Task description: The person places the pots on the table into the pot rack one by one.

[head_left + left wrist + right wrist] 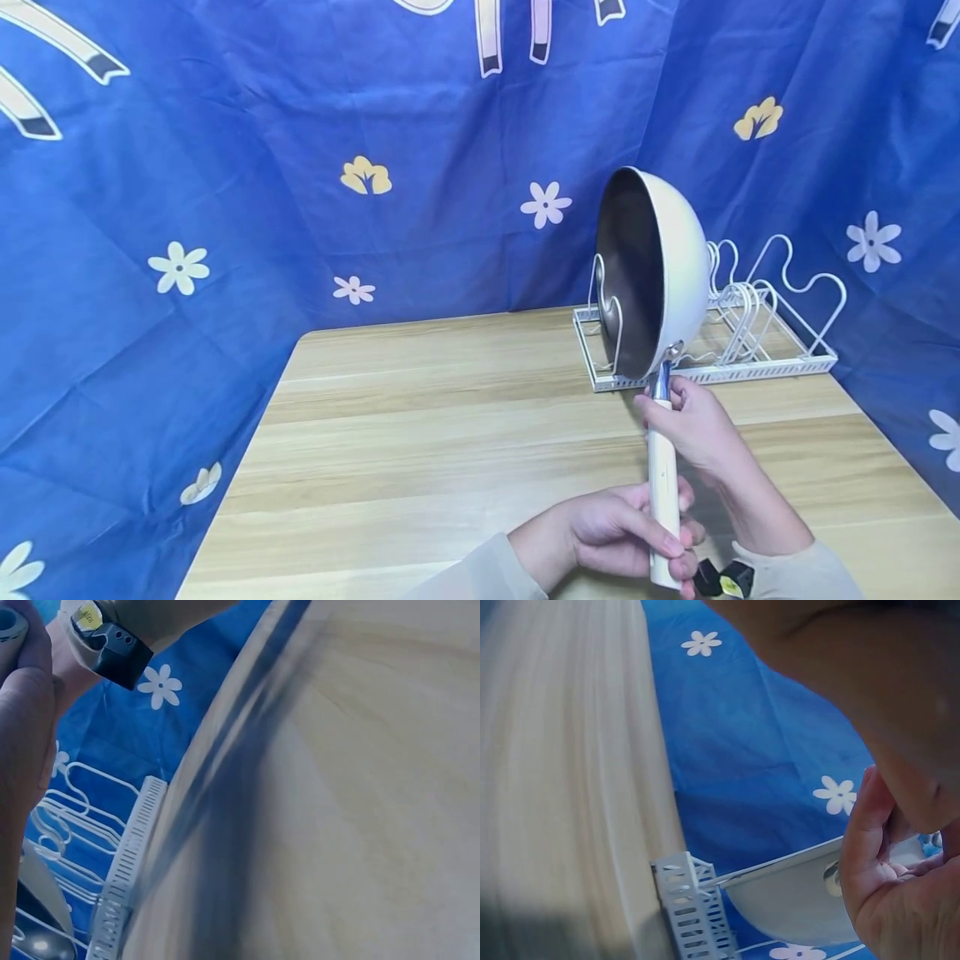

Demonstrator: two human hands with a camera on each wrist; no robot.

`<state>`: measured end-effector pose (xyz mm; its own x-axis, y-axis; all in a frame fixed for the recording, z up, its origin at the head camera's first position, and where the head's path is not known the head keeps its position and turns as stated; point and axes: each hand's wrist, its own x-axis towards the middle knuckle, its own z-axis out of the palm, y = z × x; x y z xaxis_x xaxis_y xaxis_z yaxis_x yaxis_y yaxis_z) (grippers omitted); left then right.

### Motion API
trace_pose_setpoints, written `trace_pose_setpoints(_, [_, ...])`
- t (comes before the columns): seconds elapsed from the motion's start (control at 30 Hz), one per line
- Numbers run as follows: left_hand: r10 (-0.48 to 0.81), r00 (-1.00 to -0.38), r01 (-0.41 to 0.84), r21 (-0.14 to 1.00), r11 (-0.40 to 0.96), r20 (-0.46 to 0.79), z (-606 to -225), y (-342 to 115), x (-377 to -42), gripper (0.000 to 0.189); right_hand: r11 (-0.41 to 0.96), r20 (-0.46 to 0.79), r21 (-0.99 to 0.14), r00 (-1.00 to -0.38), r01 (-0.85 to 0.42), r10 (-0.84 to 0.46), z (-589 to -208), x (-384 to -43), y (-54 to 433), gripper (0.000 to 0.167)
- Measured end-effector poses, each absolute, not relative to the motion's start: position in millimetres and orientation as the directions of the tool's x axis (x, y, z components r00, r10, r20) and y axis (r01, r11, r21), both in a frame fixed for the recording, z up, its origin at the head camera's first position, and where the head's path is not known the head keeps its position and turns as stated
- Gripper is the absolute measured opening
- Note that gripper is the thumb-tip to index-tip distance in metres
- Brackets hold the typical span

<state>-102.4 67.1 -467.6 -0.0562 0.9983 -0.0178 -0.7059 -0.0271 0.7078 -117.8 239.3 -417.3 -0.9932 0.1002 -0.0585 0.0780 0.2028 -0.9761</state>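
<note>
A white frying pan point(686, 258) with a dark inside stands on its edge in the left part of a white wire rack point(780, 367). Its pale handle point(663, 467) points toward me and joins the pan by a metal neck. My left hand point(626, 529) grips the handle near its free end, fingers curled around it. Farther up, by the metal neck, my right hand point(697, 421) holds the handle between thumb and fingers. In the right wrist view, the pan's side point(802, 892) shows beside the rack's slotted edge point(690, 907), partly hidden behind the right hand.
The rack's wire dividers point(750, 317) rise to the right of the pan. Under everything lies a wood-grain table point(420, 450). A blue cloth point(450, 208) with flowers hangs behind it and at both sides. A black device point(723, 578) sits at the right wrist.
</note>
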Motion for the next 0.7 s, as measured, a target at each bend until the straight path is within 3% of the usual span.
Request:
trace_pose_setpoints(0.5, [0.996, -0.084, -0.724, 0.689, -0.036, -0.037, -481.9, 69.0, -105.1, 0.057, 0.269, -0.089, -0.956, -0.988, 0.12, 0.127, -432.8, -123.3, 241.9, 0.021])
trace_pose_setpoints(0.7, [0.992, -0.121, -0.688, 0.724, -0.049, -0.047, -485.3, 70.2, -107.9, 0.052, 0.301, -0.087, -0.947, -0.99, 0.116, 0.11, -437.8, -126.1, 246.5, 0.023])
